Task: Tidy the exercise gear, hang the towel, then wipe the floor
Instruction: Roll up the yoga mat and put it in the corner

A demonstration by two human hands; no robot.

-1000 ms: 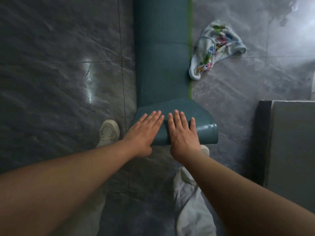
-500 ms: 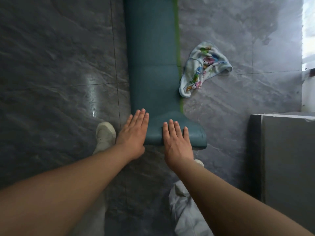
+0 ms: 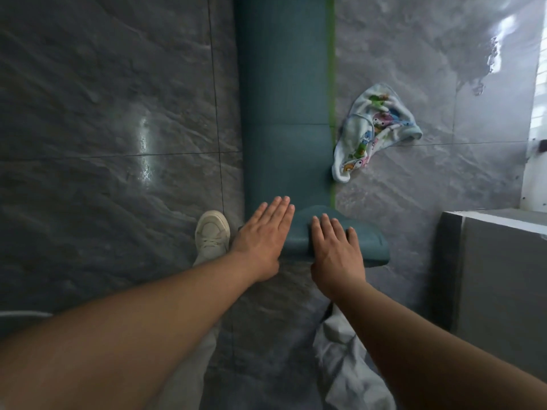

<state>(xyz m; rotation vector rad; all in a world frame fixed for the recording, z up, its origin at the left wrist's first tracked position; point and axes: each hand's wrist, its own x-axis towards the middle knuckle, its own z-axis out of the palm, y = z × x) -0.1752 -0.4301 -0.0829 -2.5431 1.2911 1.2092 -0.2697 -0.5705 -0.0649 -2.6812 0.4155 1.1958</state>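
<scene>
Yoga mat (image 3: 284, 99), flat on the tiled floor (image 3: 118, 113) with near end rolled, is pressed by open-palmed left hand (image 3: 260, 238) and right hand (image 3: 334, 253), nothing grasped; a skewed roll from uneven pressure is judged likely, and the towel (image 3: 376, 128) against its right edge may be caught.

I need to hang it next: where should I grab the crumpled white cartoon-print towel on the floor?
Probably pinch the crumpled white cartoon-print towel at its narrow near end, reaching from above on the right: that end points toward you and lies bunched, beside the green edge of the teal foam mat.
</scene>
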